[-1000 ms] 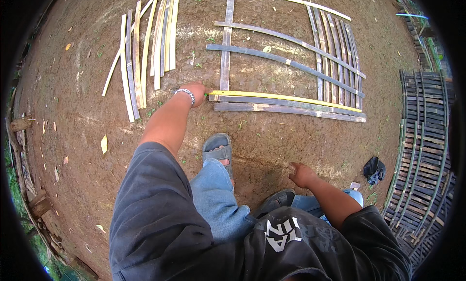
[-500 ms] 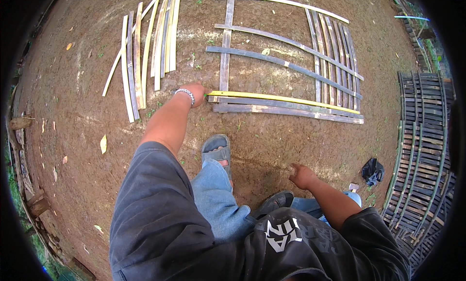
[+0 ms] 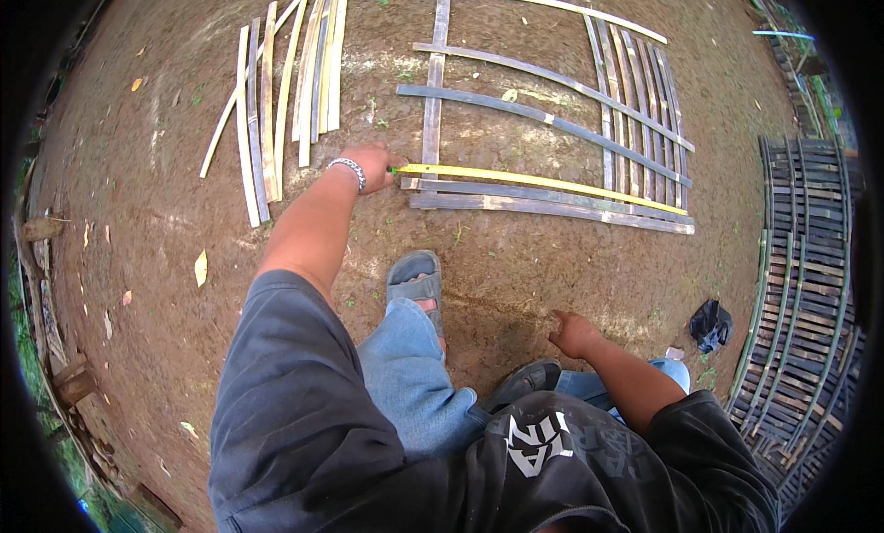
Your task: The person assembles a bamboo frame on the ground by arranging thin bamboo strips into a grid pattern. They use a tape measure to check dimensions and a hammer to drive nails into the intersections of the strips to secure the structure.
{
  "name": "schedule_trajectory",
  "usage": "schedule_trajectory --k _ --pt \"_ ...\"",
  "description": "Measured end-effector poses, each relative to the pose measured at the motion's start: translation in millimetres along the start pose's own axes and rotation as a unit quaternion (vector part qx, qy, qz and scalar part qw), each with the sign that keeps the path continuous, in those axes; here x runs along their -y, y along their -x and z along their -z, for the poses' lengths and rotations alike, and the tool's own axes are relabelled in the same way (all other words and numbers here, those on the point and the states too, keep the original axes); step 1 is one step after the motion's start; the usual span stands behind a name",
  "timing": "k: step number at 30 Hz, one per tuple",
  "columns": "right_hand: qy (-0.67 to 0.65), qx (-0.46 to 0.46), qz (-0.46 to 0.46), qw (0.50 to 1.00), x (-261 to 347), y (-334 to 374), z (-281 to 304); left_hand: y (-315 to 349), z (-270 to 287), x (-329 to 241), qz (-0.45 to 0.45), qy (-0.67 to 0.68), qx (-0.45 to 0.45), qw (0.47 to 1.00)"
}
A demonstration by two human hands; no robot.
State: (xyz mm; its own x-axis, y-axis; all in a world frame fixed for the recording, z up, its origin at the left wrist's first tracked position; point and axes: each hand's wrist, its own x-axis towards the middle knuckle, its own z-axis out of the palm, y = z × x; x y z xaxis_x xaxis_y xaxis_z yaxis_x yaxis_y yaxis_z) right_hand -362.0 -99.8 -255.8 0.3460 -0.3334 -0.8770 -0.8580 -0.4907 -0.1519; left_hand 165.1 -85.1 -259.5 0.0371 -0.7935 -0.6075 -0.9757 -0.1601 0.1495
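Through the head camera I see the left hand (image 3: pixel 370 166) reaching forward, a chain bracelet (image 3: pixel 349 168) on its wrist, its fingers closed at the near end of a yellow tape measure (image 3: pixel 543 182). The tape runs right, beside two dark strips (image 3: pixel 552 209) on the brown ground (image 3: pixel 502 275). Beyond it I make out long strips (image 3: pixel 562 124) crossing a row of short slats (image 3: pixel 635 95) on the right. Loose strips (image 3: pixel 268 100) lie left of the hand. I have the right hand (image 3: pixel 576 335) low, index finger extended, with a black bag (image 3: pixel 711 327) farther right, near a slatted panel (image 3: pixel 803 257).
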Motion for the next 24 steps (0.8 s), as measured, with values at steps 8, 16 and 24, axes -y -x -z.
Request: schedule_trajectory --k 8,16,24 --pt "0.016 0.026 -0.011 0.999 6.7 -0.3 5.8 3.0 -15.3 -4.0 0.012 0.0 -0.001 1.0" --pt "-0.026 0.038 -0.024 0.999 1.6 -1.2 9.8 -9.3 -22.9 4.4 0.017 -0.005 0.004 1.0" --pt "-0.039 0.038 -0.041 0.998 -4.3 -2.4 9.2 -14.0 -25.3 0.7 0.018 -0.015 0.022 0.999"
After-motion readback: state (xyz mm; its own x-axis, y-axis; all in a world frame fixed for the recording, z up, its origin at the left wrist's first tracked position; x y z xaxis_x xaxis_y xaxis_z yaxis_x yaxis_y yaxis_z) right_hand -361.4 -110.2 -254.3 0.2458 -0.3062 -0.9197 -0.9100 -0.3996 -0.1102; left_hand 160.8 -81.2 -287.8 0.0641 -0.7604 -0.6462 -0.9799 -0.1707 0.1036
